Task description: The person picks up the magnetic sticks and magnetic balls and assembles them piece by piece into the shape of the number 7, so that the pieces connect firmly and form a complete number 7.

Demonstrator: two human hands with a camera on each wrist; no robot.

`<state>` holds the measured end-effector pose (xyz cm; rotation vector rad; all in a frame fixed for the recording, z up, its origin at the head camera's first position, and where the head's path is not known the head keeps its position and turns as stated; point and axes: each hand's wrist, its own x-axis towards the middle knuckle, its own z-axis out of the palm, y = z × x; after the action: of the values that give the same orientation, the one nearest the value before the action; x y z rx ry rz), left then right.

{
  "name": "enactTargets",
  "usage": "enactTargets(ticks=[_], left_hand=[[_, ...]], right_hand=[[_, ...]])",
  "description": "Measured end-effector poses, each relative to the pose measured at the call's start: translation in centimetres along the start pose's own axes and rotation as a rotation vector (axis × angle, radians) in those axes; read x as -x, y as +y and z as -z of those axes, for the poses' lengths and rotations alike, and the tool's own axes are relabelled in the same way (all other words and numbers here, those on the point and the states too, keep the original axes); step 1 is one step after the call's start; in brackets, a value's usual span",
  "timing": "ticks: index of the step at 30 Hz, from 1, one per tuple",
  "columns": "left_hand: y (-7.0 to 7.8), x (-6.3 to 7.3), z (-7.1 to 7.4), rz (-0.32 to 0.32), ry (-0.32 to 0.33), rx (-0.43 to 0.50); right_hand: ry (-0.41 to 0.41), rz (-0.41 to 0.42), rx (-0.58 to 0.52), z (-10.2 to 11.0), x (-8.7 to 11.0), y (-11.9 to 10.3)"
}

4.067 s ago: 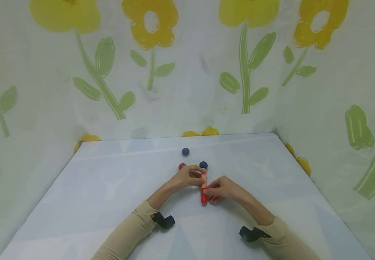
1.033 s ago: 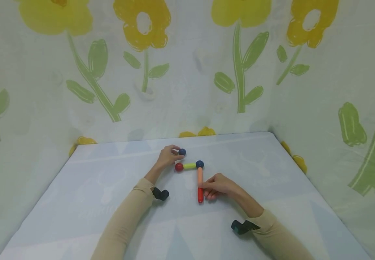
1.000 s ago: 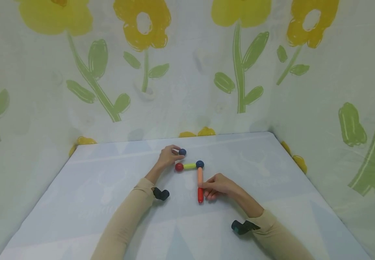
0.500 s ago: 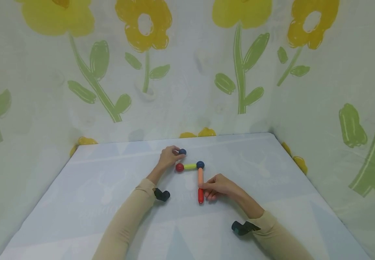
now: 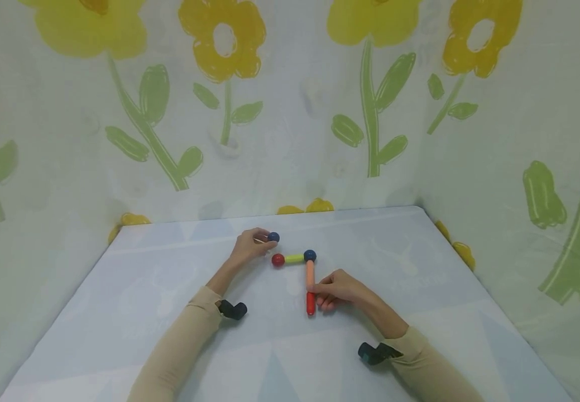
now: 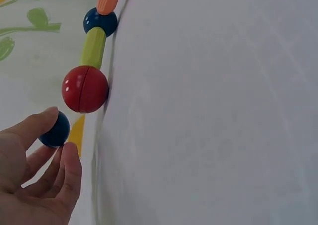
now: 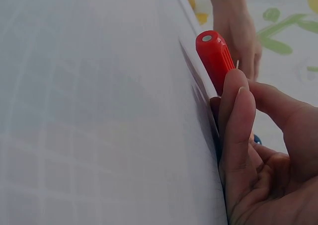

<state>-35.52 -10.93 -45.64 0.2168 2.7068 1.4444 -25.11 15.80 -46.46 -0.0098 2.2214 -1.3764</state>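
My left hand [image 5: 249, 244] pinches a blue ball [image 5: 273, 237] between thumb and fingers, toward the far side of the table. In the left wrist view, this ball [image 6: 55, 130] is apart from a red ball [image 6: 84, 89]. That red ball touches one end of a yellow-green rod [image 5: 295, 258]; a second blue ball [image 5: 310, 255] joins its other end to an orange rod [image 5: 310, 273]. A red rod [image 5: 311, 304] continues the orange one toward me. My right hand [image 5: 340, 286] pinches the red rod near their joint. A silvery disc [image 7: 206, 37] marks the red rod's free end.
The pieces are on a white table [image 5: 400, 357] with faint pale patterns. A flower-printed curtain [image 5: 295, 123] surrounds its back and sides. A black wrist camera sits on the left cuff [image 5: 233, 309], another on the right cuff [image 5: 370, 353].
My left hand has left the orange rod, gone to the far blue ball, and now shifts it slightly left. My right hand has moved its grip slightly up the rods, then stayed put.
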Motion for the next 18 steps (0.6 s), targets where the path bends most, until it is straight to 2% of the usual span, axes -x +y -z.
enactTargets(ticks=[8,18], left_hand=[[0.8,2.1,1.0,-0.061,-0.026,-0.004],[2.1,4.5,0.8,-0.208,-0.119,-0.07]], right_hand=[[-0.008,0.016,0.003,0.0,-0.1,0.2],[0.005,0.006,0.014,0.0,-0.2,0.2]])
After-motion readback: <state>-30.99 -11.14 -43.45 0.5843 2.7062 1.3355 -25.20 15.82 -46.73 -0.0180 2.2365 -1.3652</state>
